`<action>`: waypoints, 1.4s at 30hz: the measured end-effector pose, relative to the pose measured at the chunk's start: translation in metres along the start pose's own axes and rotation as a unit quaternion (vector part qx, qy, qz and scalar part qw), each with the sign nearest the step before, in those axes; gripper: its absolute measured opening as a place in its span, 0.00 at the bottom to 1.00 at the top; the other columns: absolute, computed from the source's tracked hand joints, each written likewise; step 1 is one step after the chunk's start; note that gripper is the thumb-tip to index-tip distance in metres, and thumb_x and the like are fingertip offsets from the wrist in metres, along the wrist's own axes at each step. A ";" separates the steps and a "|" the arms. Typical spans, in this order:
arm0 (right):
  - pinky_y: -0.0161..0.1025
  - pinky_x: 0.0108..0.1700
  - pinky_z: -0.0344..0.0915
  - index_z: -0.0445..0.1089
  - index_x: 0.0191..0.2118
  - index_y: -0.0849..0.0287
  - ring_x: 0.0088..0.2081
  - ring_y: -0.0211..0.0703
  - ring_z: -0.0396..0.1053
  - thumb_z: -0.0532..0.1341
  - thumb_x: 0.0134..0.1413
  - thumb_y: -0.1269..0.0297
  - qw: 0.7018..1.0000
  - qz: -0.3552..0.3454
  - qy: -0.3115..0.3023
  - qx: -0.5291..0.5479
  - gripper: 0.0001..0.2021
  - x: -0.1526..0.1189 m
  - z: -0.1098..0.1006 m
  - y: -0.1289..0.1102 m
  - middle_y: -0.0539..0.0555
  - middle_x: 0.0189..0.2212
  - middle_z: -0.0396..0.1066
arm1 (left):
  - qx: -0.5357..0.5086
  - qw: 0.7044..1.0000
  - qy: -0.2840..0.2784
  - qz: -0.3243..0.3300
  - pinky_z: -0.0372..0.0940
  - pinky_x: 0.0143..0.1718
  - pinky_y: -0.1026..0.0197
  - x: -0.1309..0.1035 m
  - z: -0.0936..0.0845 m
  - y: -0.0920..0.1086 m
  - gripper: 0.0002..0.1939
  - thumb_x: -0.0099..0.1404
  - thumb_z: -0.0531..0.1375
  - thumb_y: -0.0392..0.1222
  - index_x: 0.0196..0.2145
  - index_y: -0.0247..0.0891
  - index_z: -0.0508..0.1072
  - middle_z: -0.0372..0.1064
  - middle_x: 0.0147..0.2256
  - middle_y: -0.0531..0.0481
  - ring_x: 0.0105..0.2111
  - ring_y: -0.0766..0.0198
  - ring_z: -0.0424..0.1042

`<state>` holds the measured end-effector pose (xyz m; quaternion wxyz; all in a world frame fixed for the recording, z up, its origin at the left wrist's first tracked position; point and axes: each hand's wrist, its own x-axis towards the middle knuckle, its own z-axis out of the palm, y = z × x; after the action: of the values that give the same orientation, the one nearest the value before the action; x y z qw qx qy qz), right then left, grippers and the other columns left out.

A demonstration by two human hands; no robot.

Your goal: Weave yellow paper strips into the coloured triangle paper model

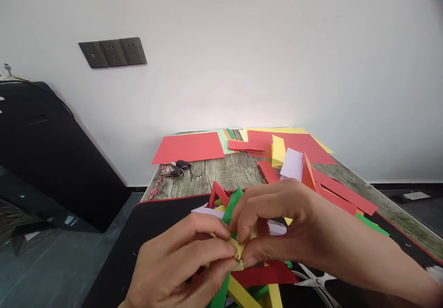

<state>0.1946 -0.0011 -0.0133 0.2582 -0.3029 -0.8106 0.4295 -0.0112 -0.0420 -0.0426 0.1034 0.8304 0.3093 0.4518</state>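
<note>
Both hands meet low in the middle of the head view, over a heap of folded paper strips. My left hand (187, 262) has its fingers closed on the left side of a small pale yellow folded paper (238, 249). From the right, my right hand (273, 225) pinches the same piece between thumb and fingers. Green (234, 202), red (259, 274) and yellow (244, 294) folded strips lie beneath and around the hands. Parts of the pale piece are hidden behind the fingertips.
Scissors (315, 280) lie right of the heap on a black mat (117, 257). Keys (178, 168) and a red sheet (190, 147) are at the table's back left. More coloured paper (290, 144) and a folded lilac piece (291, 164) stand back right.
</note>
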 end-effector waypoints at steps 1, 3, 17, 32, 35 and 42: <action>0.29 0.28 0.62 0.74 0.29 0.58 0.29 0.31 0.66 0.67 0.54 0.63 1.000 -0.005 0.001 -0.005 0.06 0.000 0.000 0.001 0.46 0.27 0.72 | 0.003 1.000 -0.004 -0.004 0.73 0.39 0.72 0.000 0.000 -0.001 0.10 0.60 0.63 0.25 0.37 0.37 0.75 0.75 0.38 0.49 0.36 0.68 0.77; 0.29 0.29 0.63 0.74 0.30 0.58 0.30 0.32 0.68 0.66 0.55 0.62 1.000 -0.013 0.000 -0.008 0.06 0.001 0.000 0.002 0.48 0.30 0.73 | -0.002 1.000 0.002 0.006 0.74 0.36 0.71 0.000 0.000 -0.003 0.09 0.59 0.63 0.26 0.36 0.37 0.75 0.75 0.37 0.49 0.34 0.67 0.77; 0.28 0.31 0.65 0.75 0.31 0.57 0.30 0.31 0.69 0.63 0.58 0.70 0.999 -0.035 0.008 -0.037 0.05 -0.002 0.001 0.001 0.46 0.30 0.74 | -0.007 1.000 0.026 0.000 0.71 0.45 0.74 0.002 0.004 -0.004 0.09 0.59 0.64 0.25 0.35 0.35 0.75 0.76 0.37 0.51 0.38 0.70 0.76; 0.25 0.35 0.67 0.75 0.33 0.56 0.34 0.28 0.71 0.63 0.58 0.72 0.988 -0.097 0.067 -0.103 0.05 -0.006 0.006 0.000 0.46 0.35 0.74 | -0.009 0.998 0.062 -0.002 0.70 0.42 0.76 -0.001 0.003 -0.007 0.06 0.61 0.62 0.25 0.34 0.33 0.76 0.76 0.34 0.51 0.36 0.71 0.76; 0.24 0.32 0.66 0.76 0.34 0.54 0.32 0.27 0.70 0.62 0.60 0.72 0.988 -0.099 0.064 -0.104 0.07 -0.008 0.007 0.002 0.46 0.35 0.73 | -0.008 0.998 0.058 -0.004 0.71 0.42 0.75 -0.001 0.004 -0.007 0.06 0.61 0.62 0.25 0.33 0.33 0.76 0.76 0.34 0.51 0.36 0.71 0.76; 0.29 0.30 0.64 0.74 0.32 0.55 0.31 0.30 0.69 0.58 0.63 0.65 0.983 -0.082 0.060 -0.154 0.09 -0.009 0.007 0.002 0.48 0.34 0.72 | -0.009 0.999 0.049 0.016 0.71 0.44 0.74 -0.002 0.006 -0.009 0.08 0.60 0.62 0.23 0.34 0.32 0.76 0.76 0.35 0.50 0.37 0.70 0.76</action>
<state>0.1971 -0.0105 -0.0201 0.2910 -0.2965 -0.8723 0.2579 -0.0112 -0.0356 -0.0513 0.0884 0.8109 0.2969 0.4965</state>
